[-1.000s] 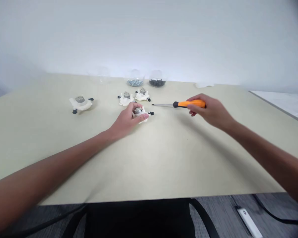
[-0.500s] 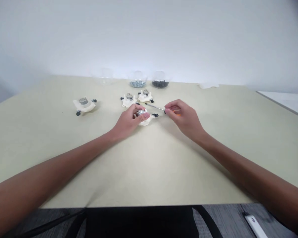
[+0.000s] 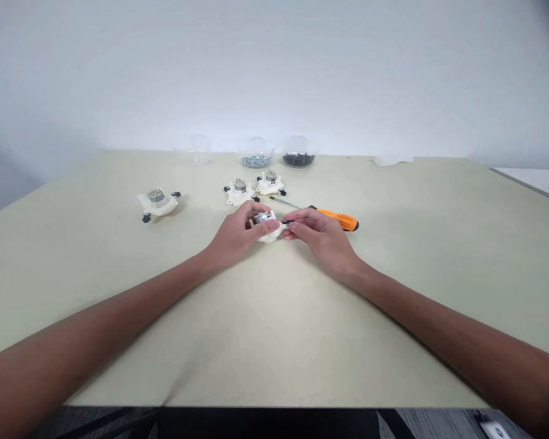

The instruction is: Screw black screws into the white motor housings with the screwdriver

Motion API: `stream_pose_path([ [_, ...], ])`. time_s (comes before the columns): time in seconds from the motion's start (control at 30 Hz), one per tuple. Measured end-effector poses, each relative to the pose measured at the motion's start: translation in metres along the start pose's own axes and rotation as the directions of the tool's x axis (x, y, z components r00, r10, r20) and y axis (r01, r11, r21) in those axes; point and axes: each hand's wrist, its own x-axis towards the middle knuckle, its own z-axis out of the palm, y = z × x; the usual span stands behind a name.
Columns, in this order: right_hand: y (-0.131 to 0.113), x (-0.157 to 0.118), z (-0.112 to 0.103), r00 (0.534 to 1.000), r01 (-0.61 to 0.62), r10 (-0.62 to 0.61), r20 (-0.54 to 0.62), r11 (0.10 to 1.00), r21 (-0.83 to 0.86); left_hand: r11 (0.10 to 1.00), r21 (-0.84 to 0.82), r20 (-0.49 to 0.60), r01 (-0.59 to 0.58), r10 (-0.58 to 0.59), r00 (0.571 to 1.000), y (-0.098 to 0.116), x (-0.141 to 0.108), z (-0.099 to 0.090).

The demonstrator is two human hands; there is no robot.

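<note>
Just below the centre of the frame, the person's left hand has its grip closed around a white plastic unit with a silvery motor on it. The thumb lies across the near side of the unit, and the other fingers curl over its far side. From the right, the right hand meets it, thumb and fingertips pinched on a small black part at the unit's right end. Most of that part is hidden by the fingers.

Right of centre, just beyond the right hand, lies a screwdriver with an orange and black handle. Its shaft points to the upper left, and its tip is near two similar white units, a left one and a right one, which sit close together in the upper middle with their motors facing up. Another such unit, the far-left one, sits well apart from them, left of centre.

Along the back of the table stand three clear bowls: one with silvery pieces, one with black pieces, and a faint one to their left. A flat white object lies at the upper right.
</note>
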Motion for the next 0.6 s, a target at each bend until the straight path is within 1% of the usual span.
stream_pose_path([
  [0.23,0.0057,0.0031,-0.0018,1.0,0.005,-0.007,0.025,0.997,0.071,1.0,-0.011,0.0,0.001,-0.001,1.0,-0.0034,0.0003,-0.0006],
  [0.4,0.0044,0.0021,-0.001,1.0,0.022,-0.022,-0.008,0.997,0.068,1.0,0.001,0.044,-0.01,0.01,0.999,-0.0023,0.0009,-0.0017],
  [0.5,0.0016,0.0008,-0.0002,1.0,0.02,-0.02,-0.011,1.0,0.02,0.999,0.038,0.071,-0.032,0.03,0.997,-0.0012,0.0008,-0.0019],
  [0.53,0.001,0.0007,-0.0002,1.0,0.017,-0.017,-0.011,1.0,-0.02,0.997,0.057,0.079,-0.052,0.047,0.996,-0.001,0.0008,-0.0017],
  [0.6,0.0009,0.0012,-0.0012,0.999,0.038,-0.04,-0.013,0.988,-0.153,0.989,0.103,0.095,-0.102,0.092,0.991,-0.0006,0.0009,-0.0007],
])
